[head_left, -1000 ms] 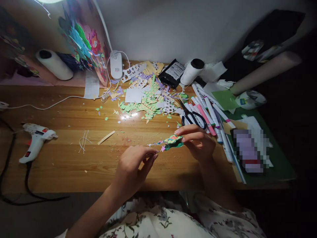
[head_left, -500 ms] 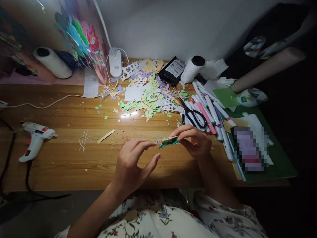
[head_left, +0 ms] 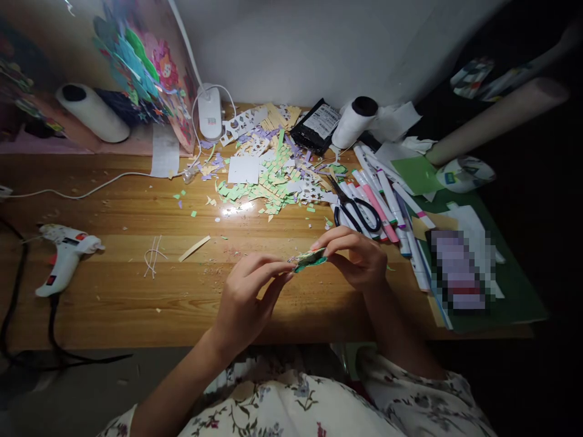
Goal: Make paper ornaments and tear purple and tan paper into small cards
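Between my two hands, above the front of the wooden table, is a small green paper craft piece [head_left: 310, 261] with pale, colourful bits on its upper side. My right hand [head_left: 357, 258] pinches its right end between thumb and fingers. On the left end, the thumb and fingertips of my left hand [head_left: 250, 291] close on its edge. A pair of black-handled scissors [head_left: 357, 212] lies just beyond my right hand. A yellow paper strip [head_left: 194, 248] and some white string [head_left: 153, 258] lie to the left of my left hand.
A white glue gun [head_left: 68, 255] with a black cord lies at the left. Paper scraps [head_left: 273, 176] heap at the back, near a thread spool [head_left: 355, 121] and a power strip [head_left: 210, 115]. Markers [head_left: 382, 200] and a phone [head_left: 458, 270] on a green board are at the right.
My left thumb has come up to meet the fingers, closing on the craft piece's left edge. My right hand keeps its pinch. The view has shifted slightly.
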`<state>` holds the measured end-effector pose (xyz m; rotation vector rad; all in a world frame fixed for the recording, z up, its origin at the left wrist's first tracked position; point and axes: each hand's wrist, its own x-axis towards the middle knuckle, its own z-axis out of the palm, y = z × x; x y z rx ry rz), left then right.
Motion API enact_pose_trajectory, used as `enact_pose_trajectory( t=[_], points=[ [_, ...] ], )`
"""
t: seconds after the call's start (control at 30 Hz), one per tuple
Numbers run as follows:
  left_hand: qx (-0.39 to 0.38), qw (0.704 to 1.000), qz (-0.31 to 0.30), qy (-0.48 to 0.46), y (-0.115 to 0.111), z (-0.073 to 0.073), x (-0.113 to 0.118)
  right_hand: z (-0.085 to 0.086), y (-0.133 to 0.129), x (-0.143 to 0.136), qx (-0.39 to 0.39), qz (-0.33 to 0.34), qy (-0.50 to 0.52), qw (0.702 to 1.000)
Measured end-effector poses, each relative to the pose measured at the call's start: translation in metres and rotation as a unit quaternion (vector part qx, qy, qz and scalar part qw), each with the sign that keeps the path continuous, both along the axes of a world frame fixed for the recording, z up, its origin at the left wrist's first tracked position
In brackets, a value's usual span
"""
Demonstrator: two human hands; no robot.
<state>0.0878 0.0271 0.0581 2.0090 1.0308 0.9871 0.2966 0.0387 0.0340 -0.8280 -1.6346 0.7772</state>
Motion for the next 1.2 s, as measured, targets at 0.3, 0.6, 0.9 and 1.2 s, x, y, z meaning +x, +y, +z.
enact_pose_trajectory(
  t=[0.3,0.6,0.9,1.2],
  points=[
    [-0.009,1.000,-0.003,-0.004,-0.0017,0.0043,0.0011,-0.0035,-0.0004,-0.0009,-0.017,-0.007,0.025,1.000],
    [0.037,0.999,0.011,0.026,-0.0015,0.0051,0.0026,-0.0036,-0.0010,-0.0011,-0.022,-0.005,0.026,0.999],
    [0.015,1.000,0.009,0.016,-0.0015,0.0030,0.0039,-0.0013,-0.0018,-0.0007,-0.027,-0.014,0.025,0.999],
    [0.042,0.999,0.022,0.026,-0.0011,0.0025,0.0036,-0.0029,-0.0019,-0.0020,-0.035,-0.004,0.032,0.999]
  ],
)
